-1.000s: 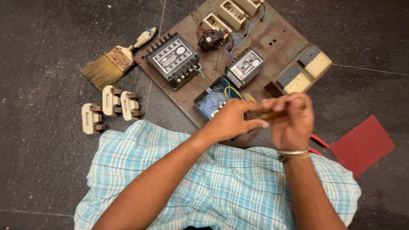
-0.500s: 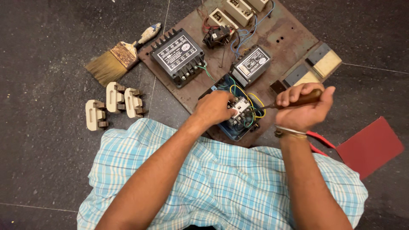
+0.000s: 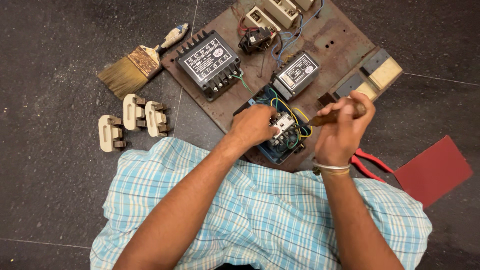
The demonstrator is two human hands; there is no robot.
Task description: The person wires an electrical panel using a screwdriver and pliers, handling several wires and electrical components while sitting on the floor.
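Note:
My left hand (image 3: pixel 254 126) rests on a blue switch box (image 3: pixel 280 135) full of coloured wires, fingers pressing on the white part inside it. My right hand (image 3: pixel 342 131) is closed around a wooden-handled screwdriver (image 3: pixel 330 116) whose tip points left into the box. The box sits on a rusty metal board (image 3: pixel 330 40) lying on the dark floor. A metal bangle circles my right wrist.
On the board stand a black finned transformer (image 3: pixel 209 62), a smaller grey unit (image 3: pixel 296 74) and cream fuse holders (image 3: pixel 282 11). A paintbrush (image 3: pixel 134 65) and three cream fuse carriers (image 3: pixel 132 120) lie at left. Red-handled pliers (image 3: pixel 369 165) and a red sheet (image 3: pixel 434 171) lie at right.
Both hands, earlier joined together on the screwdriver above the box, have separated. My left hand dropped onto the box's insides and my right hand drew the screwdriver to the right side.

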